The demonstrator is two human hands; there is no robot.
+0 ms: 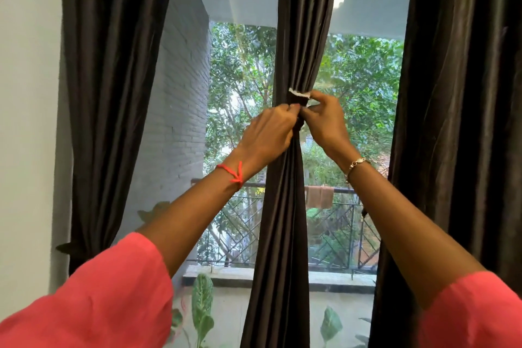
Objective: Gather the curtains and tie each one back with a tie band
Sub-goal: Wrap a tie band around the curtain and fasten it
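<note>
A dark brown middle curtain [285, 206] hangs gathered into a narrow bundle in front of the window. A dark tie band with a white end [298, 93] wraps the bundle at its pinched waist. My left hand [268, 133] grips the band from the left. My right hand [324, 118] pinches the band's white end from the right. Both hands meet at the waist of the bundle. The left curtain [113, 93] is drawn in low down by a dark tie band [67, 247]. The right curtain [463, 121] hangs loose at the frame's edge.
A white wall [28, 121] stands to the left. Behind the glass are a grey brick wall [180, 93], a metal balcony railing [333, 234] with a cloth over it, trees and potted leaves [202, 305] below the sill.
</note>
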